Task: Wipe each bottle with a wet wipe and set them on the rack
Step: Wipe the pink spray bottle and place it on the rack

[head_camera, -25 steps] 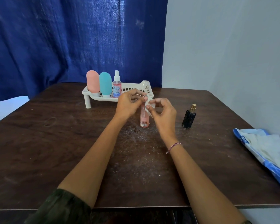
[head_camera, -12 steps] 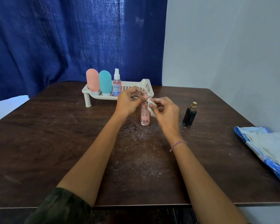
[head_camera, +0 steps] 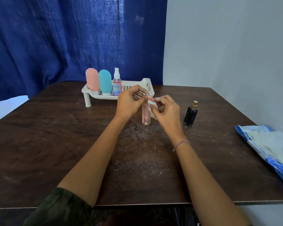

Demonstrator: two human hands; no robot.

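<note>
Steadies the small pink bottle [head_camera: 146, 115] by its top with the left hand [head_camera: 129, 103], grip narrow, fingertips pinched round the cap. Pinches a crumpled wet wipe [head_camera: 152, 104] in the right hand [head_camera: 167, 110], grip closed on it, and presses it against the bottle's neck just beside the left fingertips, with a loose end hanging down the bottle's right side. Has the bottle upright on the dark counter [head_camera: 55, 144], in front of the white rack [head_camera: 147, 83] and apart from it. Has on the rack's left end, upright in a row, a pink tube bottle [head_camera: 92, 79], a teal tube bottle [head_camera: 104, 81] and a clear spray bottle [head_camera: 117, 84] with pink liquid. Has a black bottle [head_camera: 190, 115] with a gold cap upright on the counter, right of the right hand, near but not touching. Has a blue-and-white wipes pack [head_camera: 268, 149] lying at the counter's right edge. Wears a thread bracelet [head_camera: 181, 144] on the right wrist and a dark green sleeve [head_camera: 60, 207] on the left arm. Faces a blue curtain [head_camera: 55, 38].
</note>
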